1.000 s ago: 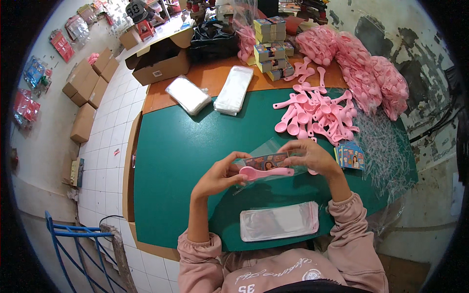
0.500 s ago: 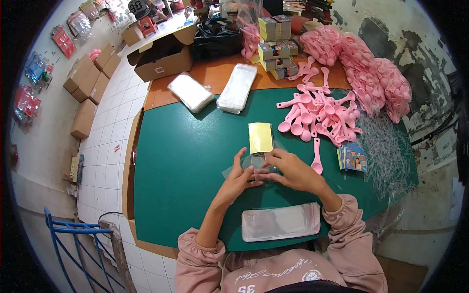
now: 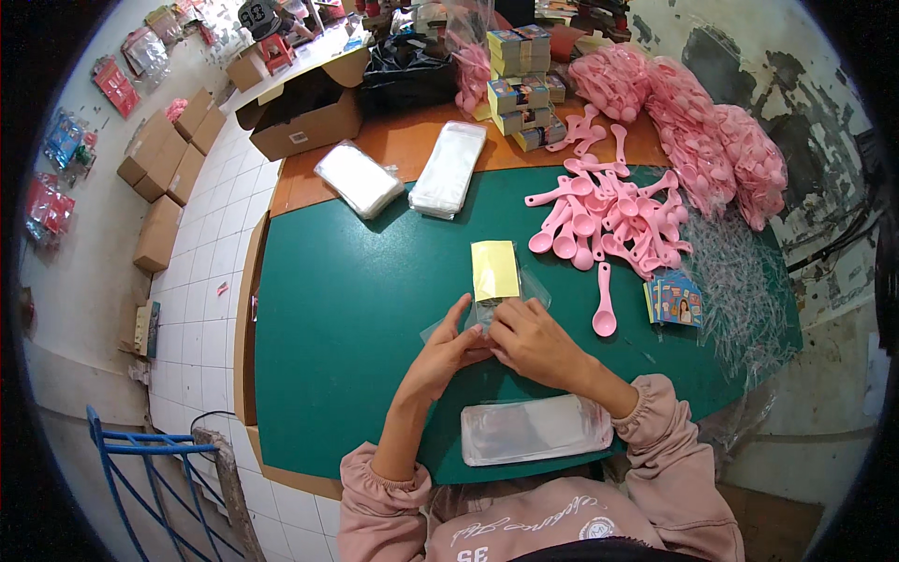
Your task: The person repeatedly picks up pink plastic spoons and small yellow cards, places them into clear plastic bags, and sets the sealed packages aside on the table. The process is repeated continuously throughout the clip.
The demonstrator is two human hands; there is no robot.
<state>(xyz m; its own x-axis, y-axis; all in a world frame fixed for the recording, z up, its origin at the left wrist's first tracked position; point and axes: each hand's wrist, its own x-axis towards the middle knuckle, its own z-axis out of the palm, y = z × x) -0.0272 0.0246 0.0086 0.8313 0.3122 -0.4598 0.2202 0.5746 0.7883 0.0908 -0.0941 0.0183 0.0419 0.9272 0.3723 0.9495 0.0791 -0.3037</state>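
A yellow card [image 3: 494, 270] sits in the far end of a clear plastic bag [image 3: 483, 311] above the green table. My left hand [image 3: 444, 358] holds the near part of the bag, its index finger pointing up along the edge. Against it, my right hand [image 3: 536, 347] has its fingers curled and pinched on the same near end; the exact grip is hidden. More clear film [image 3: 536, 288] shows behind the right fingers. To the right of the hands lies a single pink scoop [image 3: 604, 304]. A stack of clear bags [image 3: 536, 431] lies between my forearms and the table's front edge.
A heap of pink scoops [image 3: 609, 217] lies at the right, beside small printed cards [image 3: 676, 302] and crumpled clear film [image 3: 740, 290]. Two stacks of clear bags [image 3: 449, 170] [image 3: 360, 180] lie farther back. Banded card bundles [image 3: 520, 51] and an open carton [image 3: 304, 122] stand behind.
My right hand has drawn down and inward against the left, its fingers now more curled over the bag's near end. The yellow card stays beyond the hands.
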